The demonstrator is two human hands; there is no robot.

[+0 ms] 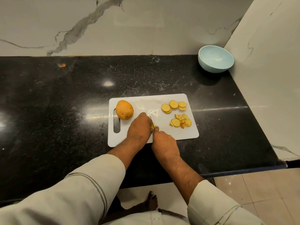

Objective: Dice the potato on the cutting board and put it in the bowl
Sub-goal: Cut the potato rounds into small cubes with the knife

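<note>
While left hand (pixel 139 127) steadies potato piece (pixel 152 125), knife (pixel 151 119) blade pointing away, right hand (pixel 164 143) gripping

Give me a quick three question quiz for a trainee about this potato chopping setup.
1. True or false: the bowl already holds potato.
2. Which sits on the cutting board by its handle slot: A) whole potato, B) round slices, C) small cut pieces?
3. Which hand steadies the piece being cut?

Key
1. False; it looks empty.
2. A.
3. The left hand; the right hand works the knife.
</note>
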